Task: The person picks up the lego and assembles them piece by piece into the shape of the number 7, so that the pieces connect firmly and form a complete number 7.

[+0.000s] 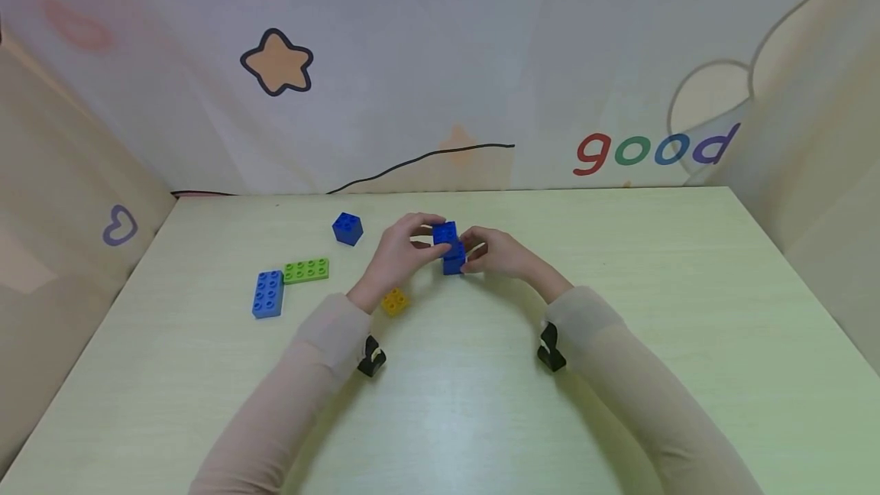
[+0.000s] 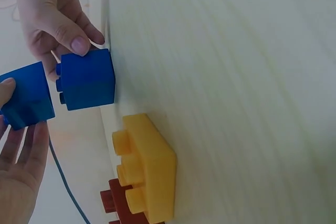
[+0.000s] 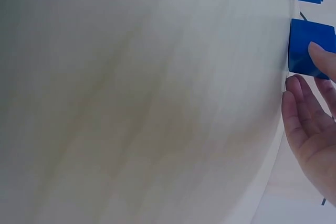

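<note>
My left hand [image 1: 402, 250] pinches a blue block [image 2: 29, 97] between thumb and fingers, slightly tilted. It is just above a second blue block [image 2: 86, 80], whose studs face it; a thin gap shows between them in the left wrist view. That lower block stands on the table. My right hand [image 1: 502, 252] holds it from the right side, thumb on its near face [image 3: 310, 51] and fingers beside it. A yellow block [image 1: 395, 302] lies near my left wrist, with part of a red block [image 2: 123, 200] behind it in the left wrist view.
To the left on the pale table [image 1: 454, 403] lie a light-blue block [image 1: 268, 295] and a flat green block [image 1: 306, 270], their corners close together. Another dark-blue block [image 1: 347, 228] stands farther back. A printed cloth [image 1: 426, 67] hangs behind the table.
</note>
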Demonstrator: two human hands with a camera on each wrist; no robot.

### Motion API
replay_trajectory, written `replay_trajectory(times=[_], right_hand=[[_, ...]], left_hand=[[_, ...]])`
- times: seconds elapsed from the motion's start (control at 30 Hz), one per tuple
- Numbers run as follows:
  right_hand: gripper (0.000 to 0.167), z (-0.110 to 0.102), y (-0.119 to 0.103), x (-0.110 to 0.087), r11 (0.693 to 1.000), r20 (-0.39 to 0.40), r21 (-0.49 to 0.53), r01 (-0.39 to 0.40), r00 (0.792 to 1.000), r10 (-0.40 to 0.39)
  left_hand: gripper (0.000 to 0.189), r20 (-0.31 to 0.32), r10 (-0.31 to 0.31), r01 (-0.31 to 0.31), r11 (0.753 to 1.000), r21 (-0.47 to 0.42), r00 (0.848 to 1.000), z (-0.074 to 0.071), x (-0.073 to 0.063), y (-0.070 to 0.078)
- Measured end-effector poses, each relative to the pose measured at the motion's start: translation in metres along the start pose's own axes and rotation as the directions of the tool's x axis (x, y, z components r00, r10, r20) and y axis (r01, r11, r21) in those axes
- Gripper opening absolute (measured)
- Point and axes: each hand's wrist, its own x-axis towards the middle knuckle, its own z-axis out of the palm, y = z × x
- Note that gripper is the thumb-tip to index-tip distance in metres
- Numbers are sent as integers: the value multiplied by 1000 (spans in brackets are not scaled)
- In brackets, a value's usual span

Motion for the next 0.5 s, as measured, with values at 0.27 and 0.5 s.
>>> replay_trajectory(times=[0.27,0.5], right_hand=[[45,0,2,3,1000,-2,-16,-20,1000,20],[43,1,3,3,1000,-4,-29,-3,1000,2]], left_hand=[[42,3,-1,1,1000,0,1000,5,1,1],[42,10,-1,1,1000,28,1000,9,2,2]])
